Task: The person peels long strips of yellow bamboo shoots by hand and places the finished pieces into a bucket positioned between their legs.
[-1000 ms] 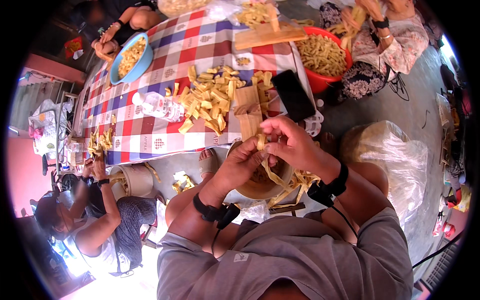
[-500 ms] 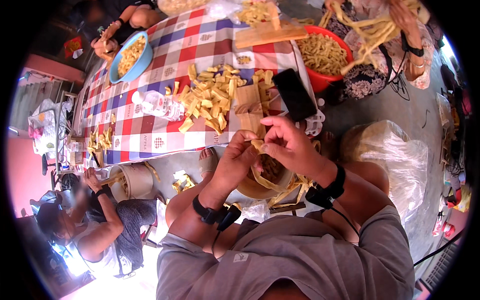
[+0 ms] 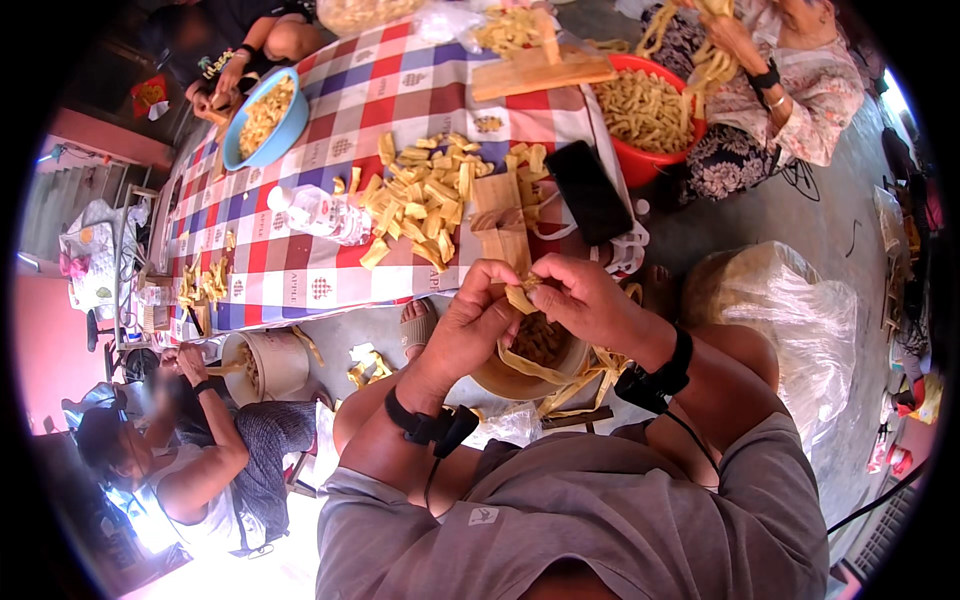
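Observation:
Both of my hands pinch a pale yellow strip [image 3: 522, 298], folded at the fingertips, with a long tail hanging down. My left hand [image 3: 480, 320] is closed on it from the left, my right hand [image 3: 583, 305] from the right, with index finger and thumb bent onto it. Beneath them is a round tan bowl [image 3: 497, 378] holding darker pieces, partly hidden by my hands. More loose strips [image 3: 610, 372] hang over its right side. Just beyond my fingers, a wooden board [image 3: 497, 233] lies on the checked tablecloth [image 3: 358, 95] beside a pile of short yellow pieces [image 3: 415, 195].
A phone [image 3: 590, 195] and plastic bottle [image 3: 320, 215] lie on the table. A blue basin [image 3: 258, 145] and red basin [image 3: 655, 160] hold pieces. Co-workers sit at left [image 3: 210, 460], upper left [image 3: 270, 35] and upper right [image 3: 775, 115]. A white bucket [image 3: 280, 365] and large sack [image 3: 775, 330] stand nearby.
My right index finger has come down from its raised position onto the strip. The left co-worker's hands have lowered. The upper-right co-worker's hands and long strands have shifted.

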{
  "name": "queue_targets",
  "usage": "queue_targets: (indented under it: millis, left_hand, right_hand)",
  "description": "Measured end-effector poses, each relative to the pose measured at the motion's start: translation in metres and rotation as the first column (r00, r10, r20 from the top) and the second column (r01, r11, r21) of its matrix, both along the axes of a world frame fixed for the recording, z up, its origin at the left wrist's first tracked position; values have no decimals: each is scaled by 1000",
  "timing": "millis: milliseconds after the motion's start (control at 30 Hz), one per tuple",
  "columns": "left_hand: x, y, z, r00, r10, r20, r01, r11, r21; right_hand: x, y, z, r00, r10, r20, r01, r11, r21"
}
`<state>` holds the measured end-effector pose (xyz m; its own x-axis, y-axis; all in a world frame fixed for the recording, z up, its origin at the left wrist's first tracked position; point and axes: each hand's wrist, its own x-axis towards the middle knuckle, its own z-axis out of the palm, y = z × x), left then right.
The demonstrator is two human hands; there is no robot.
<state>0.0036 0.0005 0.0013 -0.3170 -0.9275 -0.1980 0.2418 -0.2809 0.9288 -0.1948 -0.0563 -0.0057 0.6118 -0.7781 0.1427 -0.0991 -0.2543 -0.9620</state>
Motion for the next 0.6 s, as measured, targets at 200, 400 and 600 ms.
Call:
queue_targets:
  millis: [200,400,600]
  left_hand:
    - [-9,0,17,997,17,74,-13,999,-50]
    - [-5,5,12,997,-13,71,16,999,-40]
    - [-5,-5,-11,964,11,267,68,956,-284]
  right_hand:
    - [-8,-7,14,980,-197,-40,190,971,-144]
    - [-8,-14,27,950,-252,187,81,772,630]
    - [-7,-16,17,1000,3,-16,2,941,339]
